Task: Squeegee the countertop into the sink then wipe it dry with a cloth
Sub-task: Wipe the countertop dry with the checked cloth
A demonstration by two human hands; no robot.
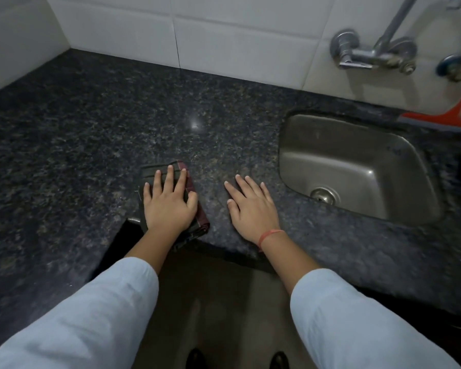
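i've got the left hand (pixel 168 206) flat on the cloth (pixel 148 173), fingers straight, not gripping. right hand (pixel 250 209) lies flat and empty on the countertop (pixel 117 115) at its 3 o'clock. the cloth's at the front edge, 6 o'clock, so i reckon a backward wipe might drag it off.

- No text, label, brand, number or sign can be read.
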